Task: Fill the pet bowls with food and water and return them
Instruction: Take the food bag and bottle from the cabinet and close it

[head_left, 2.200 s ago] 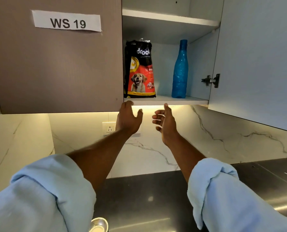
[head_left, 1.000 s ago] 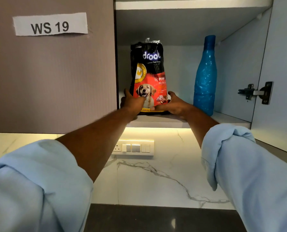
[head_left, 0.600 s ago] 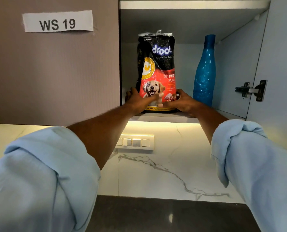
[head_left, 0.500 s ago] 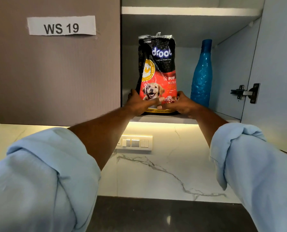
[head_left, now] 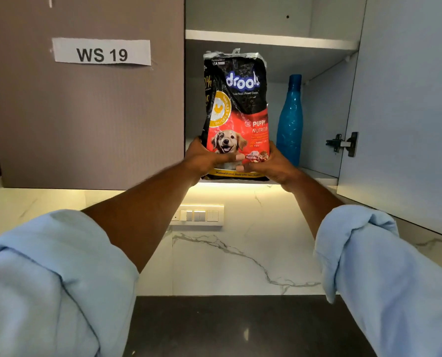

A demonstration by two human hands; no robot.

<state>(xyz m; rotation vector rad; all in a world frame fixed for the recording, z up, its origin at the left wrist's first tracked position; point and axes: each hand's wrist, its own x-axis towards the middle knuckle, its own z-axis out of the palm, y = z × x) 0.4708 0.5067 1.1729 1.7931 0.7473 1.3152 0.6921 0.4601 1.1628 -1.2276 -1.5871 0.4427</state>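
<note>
At the front lip of the open wall cupboard, the puppy food bag [head_left: 236, 114] stands upright, its long axis vertical and its printed face turned toward the person. Both hands clasp its lower part: the left hand [head_left: 205, 159] wraps the bag's left edge with the thumb lying across the front, and the right hand [head_left: 271, 163] wraps the right edge the same way, so the two thumbs nearly meet under the dog picture. The bag's base sits at, or just above, the edge of the shelf [head_left: 318, 176]; contact there is hard to tell. A blue water bottle [head_left: 290, 119] stands just beside the bag on its right, deeper on the shelf and apart from the right hand. The dark table [head_left: 240, 325] lies directly below and nearer the person, so the coming move probably runs outward and down, with the tall top likely to tip.
</note>
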